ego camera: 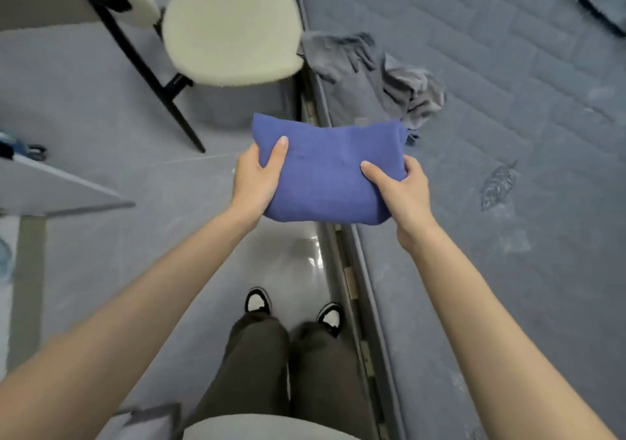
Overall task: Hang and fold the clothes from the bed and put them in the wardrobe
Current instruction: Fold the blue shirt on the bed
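A folded blue garment (325, 172) hangs in the air above the bed's edge, held from both sides. My left hand (255, 182) grips its left edge with the thumb on top. My right hand (398, 190) grips its right edge, thumb also on top. A crumpled grey garment (403, 90) lies on the grey mattress (528, 134) just beyond the blue one. A dark hanger (599, 2) lies at the mattress's far right, partly cut off by the frame edge. The wardrobe is out of view.
A chair with a cream seat (230, 26) and black legs stands to the left of the bed on the grey floor (101, 107). A grey table corner (67, 189) juts in at the left. My feet in black-and-white shoes (294, 307) stand beside the bed frame.
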Available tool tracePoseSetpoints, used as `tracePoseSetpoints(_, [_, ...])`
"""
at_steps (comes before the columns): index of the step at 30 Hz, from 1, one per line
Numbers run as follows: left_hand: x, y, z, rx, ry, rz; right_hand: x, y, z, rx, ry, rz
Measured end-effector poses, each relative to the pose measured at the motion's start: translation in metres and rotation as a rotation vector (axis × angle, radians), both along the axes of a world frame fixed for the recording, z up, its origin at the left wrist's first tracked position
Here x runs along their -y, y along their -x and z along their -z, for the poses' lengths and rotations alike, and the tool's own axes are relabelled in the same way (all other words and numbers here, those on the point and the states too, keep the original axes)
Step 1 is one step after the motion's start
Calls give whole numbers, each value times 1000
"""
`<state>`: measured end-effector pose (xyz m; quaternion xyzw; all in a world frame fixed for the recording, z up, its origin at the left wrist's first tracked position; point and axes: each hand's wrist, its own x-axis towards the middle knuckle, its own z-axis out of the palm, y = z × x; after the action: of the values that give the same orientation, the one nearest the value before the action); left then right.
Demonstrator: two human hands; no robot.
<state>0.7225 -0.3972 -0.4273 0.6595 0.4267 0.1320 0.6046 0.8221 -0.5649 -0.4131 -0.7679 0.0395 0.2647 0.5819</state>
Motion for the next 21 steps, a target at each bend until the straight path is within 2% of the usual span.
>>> tracePoseSetpoints(10, [-175,216,-97,78,-134,-597,-260,135,-99,81,-112,-623])
tracePoseSetpoints(16, [-227,350,-168,104,-235,-981,-372,256,-167,118,-227,-955])
tracePoseSetpoints(21, [-256,435,-238,138,-358,-1204,-437,340,-232,116,-366,-1169])
